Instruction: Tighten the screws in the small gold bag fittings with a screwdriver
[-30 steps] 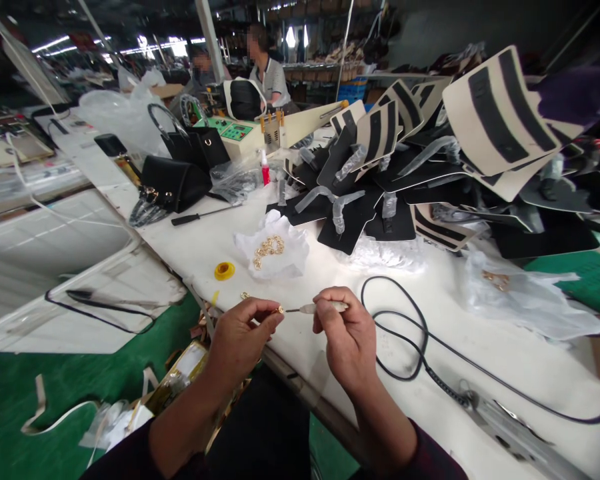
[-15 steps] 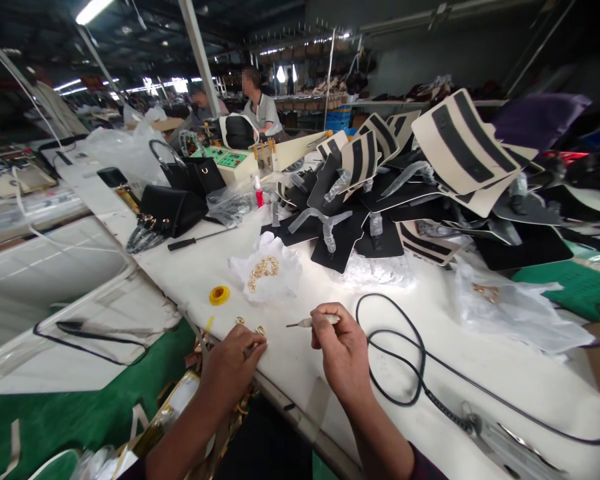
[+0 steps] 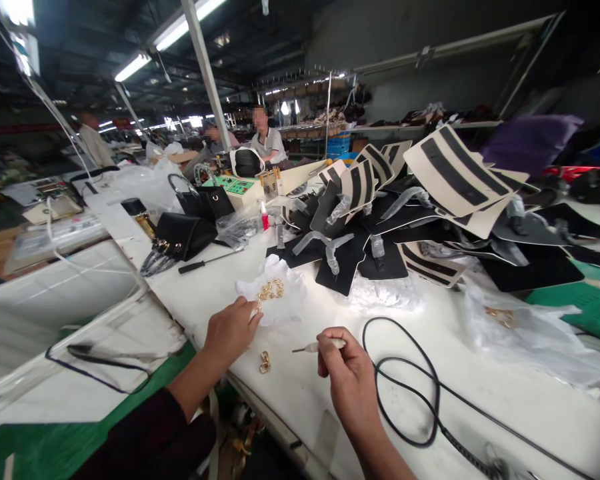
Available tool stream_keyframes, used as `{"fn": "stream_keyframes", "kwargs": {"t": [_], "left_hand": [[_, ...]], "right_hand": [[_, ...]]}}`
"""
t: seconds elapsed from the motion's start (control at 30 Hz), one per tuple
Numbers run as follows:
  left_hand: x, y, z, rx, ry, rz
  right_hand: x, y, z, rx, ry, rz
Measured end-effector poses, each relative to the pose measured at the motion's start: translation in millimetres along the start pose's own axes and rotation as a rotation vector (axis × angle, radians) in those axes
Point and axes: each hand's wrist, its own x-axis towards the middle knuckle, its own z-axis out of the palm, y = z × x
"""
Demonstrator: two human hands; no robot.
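My left hand point(image 3: 233, 327) is at the near edge of a small heap of gold metal rings point(image 3: 271, 289) on crumpled white wrapping point(image 3: 293, 303). Its thumb and index finger close on a gold ring at the heap's edge; the other fingers are partly hidden. My right hand point(image 3: 347, 367) grips a small tool with a pale handle and thin dark tip point(image 3: 312, 347), held over the table with the tip pointing left. Between the hands, a few loose gold rings point(image 3: 265, 362) lie on the white tabletop point(image 3: 300, 393).
A looped black cable point(image 3: 405, 360) lies right of my right hand. Behind are a pile of black and striped bag panels point(image 3: 350, 247), a black handbag point(image 3: 180, 233), a long screwdriver point(image 3: 195, 266) and a red-white bottle point(image 3: 265, 219). A person point(image 3: 269, 143) sits farther back.
My left hand has moved from the loose rings at the table's edge forward to the gold heap, covering where the yellow roll lay. My right hand still holds the tool. The view has tilted up.
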Motion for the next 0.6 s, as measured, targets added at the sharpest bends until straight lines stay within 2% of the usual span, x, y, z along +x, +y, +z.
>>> {"fn": "stream_keyframes", "kwargs": {"t": [0.1, 0.2, 0.37, 0.6], "left_hand": [[25, 2, -0.4, 0.083, -0.067, 0.024], [34, 3, 4.9, 0.129, -0.121, 0.032], [40, 2, 11.8, 0.13, -0.166, -0.016], [36, 4, 11.7, 0.044, -0.187, -0.044]], "right_hand": [[-1, -3, -1, 0.019, 0.005, 0.005], [-2, -8, -1, 0.026, 0.009, 0.018], [-3, -16, 3, 0.037, 0.055, 0.047], [-3, -18, 5, -0.006, 0.101, 0.057]]}}
